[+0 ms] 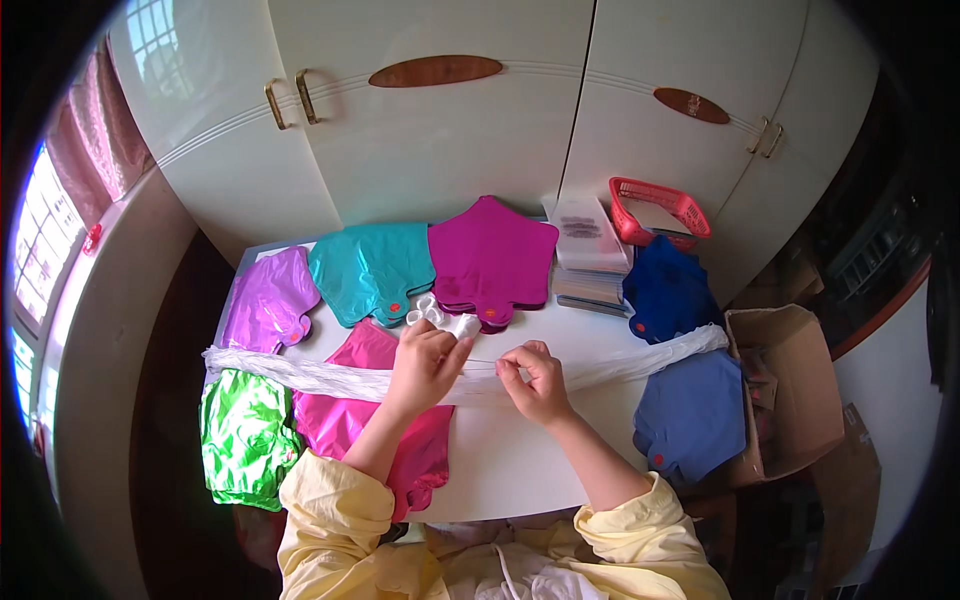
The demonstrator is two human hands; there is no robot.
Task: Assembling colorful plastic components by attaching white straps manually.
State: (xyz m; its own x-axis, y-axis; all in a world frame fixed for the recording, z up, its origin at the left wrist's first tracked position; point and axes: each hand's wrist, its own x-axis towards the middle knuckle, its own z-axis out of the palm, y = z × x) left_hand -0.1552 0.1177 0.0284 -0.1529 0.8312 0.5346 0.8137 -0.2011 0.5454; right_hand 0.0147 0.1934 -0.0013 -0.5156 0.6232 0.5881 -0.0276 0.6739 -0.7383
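Observation:
A long bundle of white string [640,362] lies across the white table from side to side. My left hand [425,368] is closed over the middle of it, its fingers pinching a thin white strand. To its right, my right hand [537,382] holds the same strand between thumb and fingers, and a short length is stretched between the two. Just beyond my left hand lie curled white loops [428,310], partly hidden by the fingers. A pink foil balloon [365,430] is spread flat under the bundle and my left forearm.
Flat foil balloon stacks surround the bundle: lilac [262,297], teal [375,270], magenta [492,250], navy [672,290], slate blue [692,415] and shiny green [245,435]. At the back right are stacked cards [590,240] and a red basket [625,225]. A cardboard box [810,400] stands right.

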